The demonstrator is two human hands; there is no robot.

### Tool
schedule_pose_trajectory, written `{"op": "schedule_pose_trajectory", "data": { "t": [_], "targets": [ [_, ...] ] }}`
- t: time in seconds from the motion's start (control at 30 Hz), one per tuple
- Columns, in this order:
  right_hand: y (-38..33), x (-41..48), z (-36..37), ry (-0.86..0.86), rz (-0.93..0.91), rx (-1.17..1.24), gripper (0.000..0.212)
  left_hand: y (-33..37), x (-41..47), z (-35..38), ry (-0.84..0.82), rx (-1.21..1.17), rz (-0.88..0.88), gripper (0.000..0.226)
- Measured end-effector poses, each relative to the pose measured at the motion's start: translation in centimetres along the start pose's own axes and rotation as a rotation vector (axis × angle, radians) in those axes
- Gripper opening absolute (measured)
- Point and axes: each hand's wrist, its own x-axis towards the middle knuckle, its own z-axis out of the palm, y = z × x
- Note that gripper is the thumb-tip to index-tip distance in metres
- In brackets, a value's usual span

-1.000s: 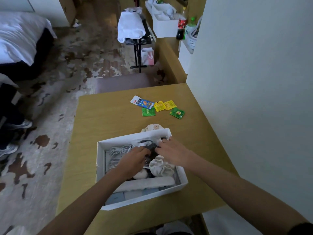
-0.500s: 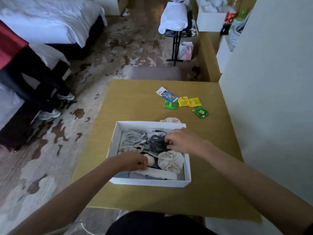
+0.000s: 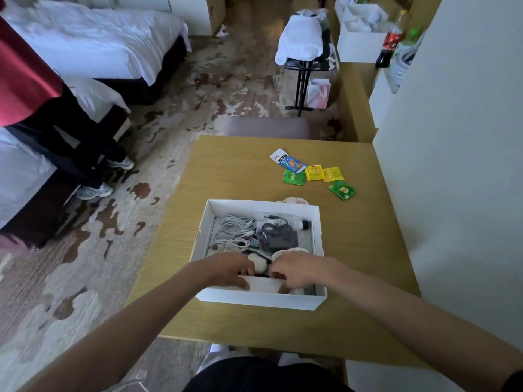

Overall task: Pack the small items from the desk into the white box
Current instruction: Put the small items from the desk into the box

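The white box (image 3: 263, 204) stands open in the middle of the wooden desk (image 3: 368, 250). Inside lie white cables (image 3: 233, 232), a dark grey adapter (image 3: 280, 236), a small bottle (image 3: 297, 223) and cream cloth bundles. My left hand (image 3: 226, 271) is at the box's near end, thumb and curled fingers pinching a long white item (image 3: 263, 282). Beside it, my right hand (image 3: 297, 271) curls its fingers down onto a cream bundle (image 3: 297, 291). On the desk beyond lie a blue-white packet (image 3: 287, 161), green sachets (image 3: 294, 176) (image 3: 342, 190) and yellow sachets (image 3: 314, 173). A cream round thing (image 3: 293, 200) peeks out behind the box.
A white wall (image 3: 452, 165) borders the desk on the right. A grey stool (image 3: 268, 127) sits at the far edge. A person's legs (image 3: 85, 154) stand by the bed (image 3: 85, 43) at left. A folding rack (image 3: 304, 43) with white cloth stands further back.
Both hands have drawn back to the near end of the box. My right hand has left the dark adapter, and the view has tilted and shifted.
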Motion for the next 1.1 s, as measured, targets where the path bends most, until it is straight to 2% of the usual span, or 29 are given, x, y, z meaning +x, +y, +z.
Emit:
{"op": "schedule_pose_trajectory", "data": {
  "t": [0.13, 0.2, 0.27, 0.43, 0.53, 0.63, 0.77, 0.9, 0.97, 1.1],
  "targets": [
    [0.3, 0.0, -0.4, -0.059, 0.0, 0.064, 0.034, -0.4, 0.1, -0.9, -0.045, -0.061, -0.022, 0.028],
    [1.1, -0.4, -1.0, -0.012, 0.012, 0.15, 0.045, -0.6, 0.1, -1.9, -0.005, -0.113, -0.02, 0.023],
    [2.2, -1.2, -1.9, 0.102, 0.044, 0.264, 0.045, -0.7, 0.3, -3.2, 0.083, -0.167, -0.01, 0.021],
    [6.3, -3.6, -5.1, 0.571, 0.173, 0.655, 0.017, -0.3, 2.5, -6.7, 0.385, -0.327, -0.041, 0.017],
    [8.8, -3.9, -6.7, 0.789, 0.23, 0.693, 0.011, 0.0, 4.1, -8.7, 0.515, -0.415, -0.078, 0.023],
    [11.0, -2.7, -7.6, 0.848, 0.28, 0.666, 0.012, -0.3, 6.0, -10.5, 0.556, -0.393, -0.117, 0.024],
    [13.2, -0.1, -8.2, 0.796, 0.391, 0.685, 0.017, -1.5, 9.1, -12.6, 0.541, -0.384, -0.138, 0.028],
    [14.5, 2.6, -8.4, 0.639, 0.464, 0.731, 0.02, -3.5, 12.6, -13.4, 0.46, -0.378, -0.191, 0.031],
    [15.2, 4.2, -8.6, 0.508, 0.483, 0.694, 0.026, -4.5, 14.2, -13.3, 0.433, -0.421, -0.232, 0.033],
    [16.0, 7.4, -8.3, 0.135, 0.464, 0.602, 0.047, -6.4, 17.0, -12.5, 0.384, -0.464, -0.246, 0.027]
  ]
}}
